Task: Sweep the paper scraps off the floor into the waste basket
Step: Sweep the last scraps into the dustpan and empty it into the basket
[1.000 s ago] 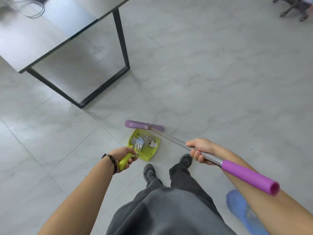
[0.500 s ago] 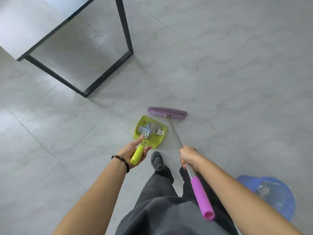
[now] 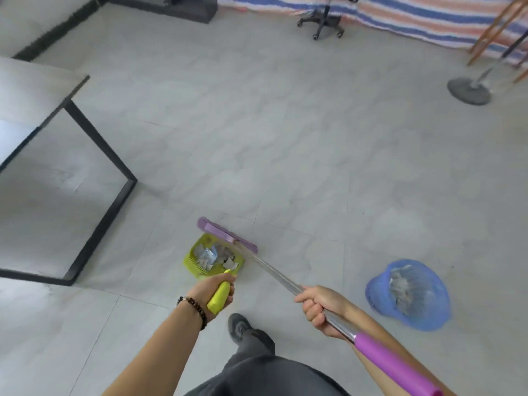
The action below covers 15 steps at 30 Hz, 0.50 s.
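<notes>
the paper scraps [image 3: 214,257] lay heaped in the green dustpan [image 3: 191,262], low over the grey tiles; whether the pan touched the floor could not be told. your left hand [image 3: 213,291] was wrapped around the pan's yellow-green handle [image 3: 220,295], with a beaded bracelet [image 3: 195,307] on that wrist. the purple broom head [image 3: 228,235] lay across the pan's far edge, touching it or nearly so. your right hand [image 3: 320,305] was curled tight around the broom's metal shaft [image 3: 274,274], just below the purple grip [image 3: 391,364]. to your right, well apart from the pan, the blue waste basket [image 3: 374,292] stood on the floor with some scraps already inside. your dark shoe [image 3: 238,327] was planted between your hands. a black-framed table [image 3: 28,92] stood to the left. far off were an office chair [image 3: 323,21], a striped tarp [image 3: 400,15] and a round stand base [image 3: 468,91].
</notes>
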Motion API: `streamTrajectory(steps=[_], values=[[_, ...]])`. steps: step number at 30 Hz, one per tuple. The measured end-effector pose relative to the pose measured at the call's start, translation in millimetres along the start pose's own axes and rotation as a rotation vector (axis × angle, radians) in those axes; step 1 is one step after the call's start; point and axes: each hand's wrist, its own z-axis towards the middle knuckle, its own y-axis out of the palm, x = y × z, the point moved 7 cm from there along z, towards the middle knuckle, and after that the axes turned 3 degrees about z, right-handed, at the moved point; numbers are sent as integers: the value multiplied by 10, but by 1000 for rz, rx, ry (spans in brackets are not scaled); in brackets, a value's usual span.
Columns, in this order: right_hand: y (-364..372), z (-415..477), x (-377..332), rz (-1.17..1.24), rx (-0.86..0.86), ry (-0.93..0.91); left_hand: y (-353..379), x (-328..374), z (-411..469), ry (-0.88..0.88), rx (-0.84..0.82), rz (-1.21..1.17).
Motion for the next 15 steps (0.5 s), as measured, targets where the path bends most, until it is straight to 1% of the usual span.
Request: streamTrajectory(steps=[4,10,15], values=[[-414,-417,234,105,28,-156,503,-114,-265,35,-61,152],[-1114,-1263,737,358,67,-344,1361,-545,-774,67,-162,369],[-1736,-1825,1195,514,158,-529,2178,-945,-1064,86,-304,457]])
